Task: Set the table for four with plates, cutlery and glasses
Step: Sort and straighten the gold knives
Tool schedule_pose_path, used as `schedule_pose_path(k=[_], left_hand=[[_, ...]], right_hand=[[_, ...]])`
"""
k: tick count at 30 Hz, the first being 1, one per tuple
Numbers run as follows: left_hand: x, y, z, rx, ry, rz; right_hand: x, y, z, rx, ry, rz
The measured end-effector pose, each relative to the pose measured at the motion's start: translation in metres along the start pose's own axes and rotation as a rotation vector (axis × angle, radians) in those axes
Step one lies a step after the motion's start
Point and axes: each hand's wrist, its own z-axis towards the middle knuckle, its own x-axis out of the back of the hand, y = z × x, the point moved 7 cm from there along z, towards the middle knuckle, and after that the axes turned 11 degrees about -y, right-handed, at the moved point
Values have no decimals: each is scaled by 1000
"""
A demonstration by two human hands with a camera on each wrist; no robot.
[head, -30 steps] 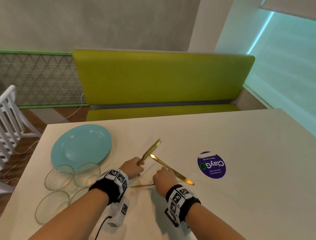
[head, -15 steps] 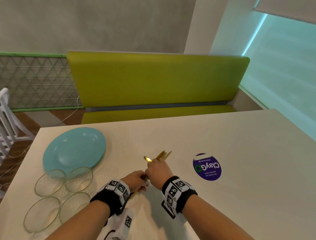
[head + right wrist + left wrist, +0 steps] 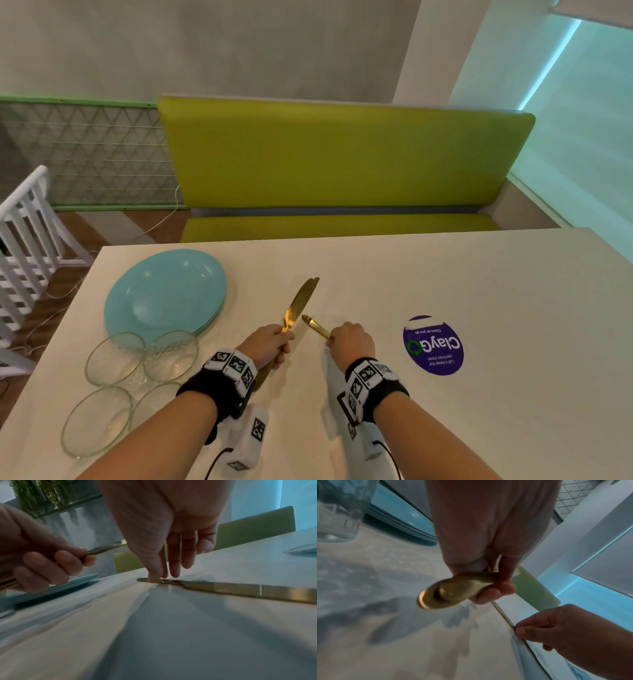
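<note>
My left hand (image 3: pixel 274 344) grips a bundle of gold cutlery (image 3: pixel 303 298) by the handles, tips angled up and away over the white table (image 3: pixel 445 274). Its rounded handle ends (image 3: pixel 453 591) stick out below my fingers. My right hand (image 3: pixel 347 339) sits just to the right. Its thumb and forefinger pinch one end of a single gold knife (image 3: pixel 231 590), which lies flat on the table. A stack of teal plates (image 3: pixel 164 294) is at the left. Several clear glasses (image 3: pixel 116 356) cluster in front of the plates, near my left forearm.
A round purple sticker (image 3: pixel 433 344) is on the table right of my right hand. A green bench (image 3: pixel 342 154) runs along the table's far edge. A white chair (image 3: pixel 24 233) stands off the left end.
Half a second ago my hands were together over the cutlery. They have drawn apart: the left keeps the bundle, and the right has come down with one knife onto the table.
</note>
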Motion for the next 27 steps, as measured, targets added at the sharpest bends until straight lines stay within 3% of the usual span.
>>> schedule_pose_path(k=[7, 14, 17, 21, 27], left_hand=[[7, -6, -1, 15, 52, -67], [9, -2, -13, 1, 129, 70], [8, 5, -19, -25, 139, 146], [3, 21, -32, -89, 102, 224], [-22, 17, -64, -48, -135, 453]], right_hand=[[-5, 2, 9, -131, -95, 181], [-9, 6, 2, -152, -168, 390], [-6, -3, -10, -52, -131, 276], [8, -26, -41, 120, -11, -76], [17, -68, -108, 315, 128, -453]])
